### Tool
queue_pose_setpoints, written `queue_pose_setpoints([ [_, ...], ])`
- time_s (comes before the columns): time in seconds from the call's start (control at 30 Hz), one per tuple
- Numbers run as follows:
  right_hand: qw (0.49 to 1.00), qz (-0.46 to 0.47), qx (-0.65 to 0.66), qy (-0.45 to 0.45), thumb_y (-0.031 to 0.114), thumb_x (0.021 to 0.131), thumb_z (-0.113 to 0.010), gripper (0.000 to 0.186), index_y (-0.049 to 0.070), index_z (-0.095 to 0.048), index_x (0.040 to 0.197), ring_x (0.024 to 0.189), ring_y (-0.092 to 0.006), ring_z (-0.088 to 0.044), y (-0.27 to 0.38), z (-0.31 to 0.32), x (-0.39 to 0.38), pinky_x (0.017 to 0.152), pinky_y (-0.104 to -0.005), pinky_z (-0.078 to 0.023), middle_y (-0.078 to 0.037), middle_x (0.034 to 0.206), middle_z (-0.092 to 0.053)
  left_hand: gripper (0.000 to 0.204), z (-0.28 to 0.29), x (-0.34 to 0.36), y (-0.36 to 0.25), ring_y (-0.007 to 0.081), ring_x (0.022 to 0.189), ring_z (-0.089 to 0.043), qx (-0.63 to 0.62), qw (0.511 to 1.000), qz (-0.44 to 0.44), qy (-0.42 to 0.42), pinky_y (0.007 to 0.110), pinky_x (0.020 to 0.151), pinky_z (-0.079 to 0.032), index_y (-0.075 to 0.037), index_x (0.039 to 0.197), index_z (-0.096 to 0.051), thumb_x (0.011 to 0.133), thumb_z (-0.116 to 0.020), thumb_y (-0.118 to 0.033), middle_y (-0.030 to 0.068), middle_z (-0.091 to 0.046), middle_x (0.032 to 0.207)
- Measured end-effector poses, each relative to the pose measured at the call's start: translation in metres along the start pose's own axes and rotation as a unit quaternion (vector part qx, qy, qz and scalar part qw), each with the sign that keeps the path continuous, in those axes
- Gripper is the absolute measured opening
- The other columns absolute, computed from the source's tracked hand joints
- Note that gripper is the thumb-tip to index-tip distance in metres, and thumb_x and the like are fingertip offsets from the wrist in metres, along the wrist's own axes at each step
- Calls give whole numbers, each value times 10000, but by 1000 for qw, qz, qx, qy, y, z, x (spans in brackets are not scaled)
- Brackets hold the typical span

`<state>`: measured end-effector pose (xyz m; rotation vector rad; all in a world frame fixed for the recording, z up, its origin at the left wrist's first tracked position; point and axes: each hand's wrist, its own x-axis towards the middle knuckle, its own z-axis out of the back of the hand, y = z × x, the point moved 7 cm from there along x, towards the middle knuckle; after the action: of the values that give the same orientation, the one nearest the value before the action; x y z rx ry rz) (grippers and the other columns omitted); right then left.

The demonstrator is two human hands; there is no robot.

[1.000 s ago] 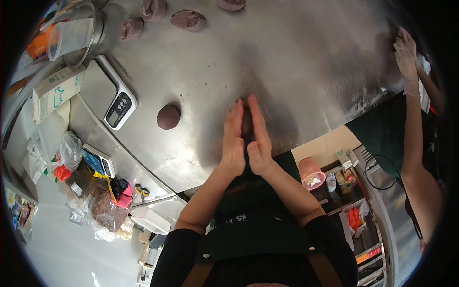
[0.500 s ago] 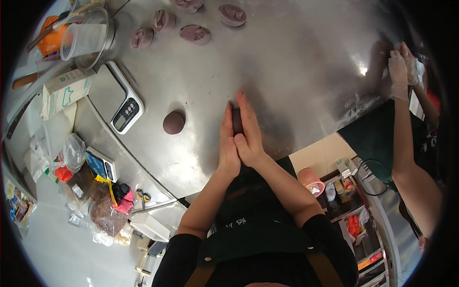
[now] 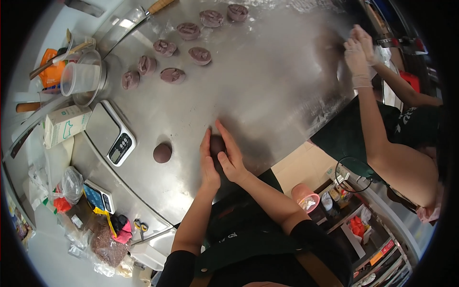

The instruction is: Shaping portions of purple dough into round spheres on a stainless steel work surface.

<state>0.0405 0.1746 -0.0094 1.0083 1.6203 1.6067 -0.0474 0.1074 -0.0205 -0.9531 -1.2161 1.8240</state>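
A dark purple dough ball (image 3: 217,145) rests on the steel table (image 3: 267,86), pressed between my two palms. My left hand (image 3: 207,162) cups its left side with fingers straight. My right hand (image 3: 230,154) cups its right side, fingers reaching past it. Another round purple dough ball (image 3: 162,153) lies alone on the table, a little to the left of my left hand. Farther up the table sit several flattened purple dough pieces (image 3: 172,75), some with folded tops.
A digital kitchen scale (image 3: 111,134) sits left of the loose ball. Behind it are a carton (image 3: 63,125), a clear plastic cup (image 3: 80,79) and a metal bowl (image 3: 95,81). A co-worker's gloved hands (image 3: 357,50) work at the table's far right. Bags and small items (image 3: 103,239) crowd the lower left.
The view has tilted, so more of the table's far side shows. My hands stay pressed together around the dough and have shifted slightly, the right hand now reaching farther forward.
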Motion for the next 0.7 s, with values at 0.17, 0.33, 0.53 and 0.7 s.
queue_pose_setpoints([
  [0.17, 1000, -12, -8, -16, 349, 960, -426, 616, -52, -296, 1409, 1353, -307, -323, -3, 3, 0, 1096, -379, -257, -190, 1468, -324, 736, -6, 5, -4, 318, 1334, -323, -18, 1000, -3, -7, 387, 1092, -252, 29, 1423, -279, 960, -203, -539, 201, -323, 1451],
  [0.33, 999, -39, 25, -20, 272, 963, -436, 545, -31, -331, 1403, 1357, -269, -325, -15, -4, -1, 1101, -359, -246, -165, 1460, -348, 727, -10, 6, -4, 315, 1328, -336, -59, 998, -8, -3, 385, 1089, -261, 28, 1415, -299, 963, -200, -534, 200, -347, 1435],
  [0.53, 997, -55, 43, -18, 165, 953, -423, 500, -11, -328, 1411, 1353, -250, -327, -15, -3, -1, 1102, -346, -247, -149, 1456, -358, 679, -10, 5, -2, 314, 1335, -327, -68, 998, -8, -2, 393, 1090, -257, 26, 1412, -304, 969, -201, -477, 198, -341, 1439],
  [0.7, 997, -54, 60, -17, 144, 952, -425, 489, -5, -334, 1409, 1355, -236, -322, -17, -2, 0, 1105, -343, -244, -135, 1456, -363, 652, -10, 7, -10, 313, 1335, -328, -51, 999, -16, 3, 399, 1089, -257, 20, 1409, -317, 970, -205, -448, 189, -345, 1441],
])
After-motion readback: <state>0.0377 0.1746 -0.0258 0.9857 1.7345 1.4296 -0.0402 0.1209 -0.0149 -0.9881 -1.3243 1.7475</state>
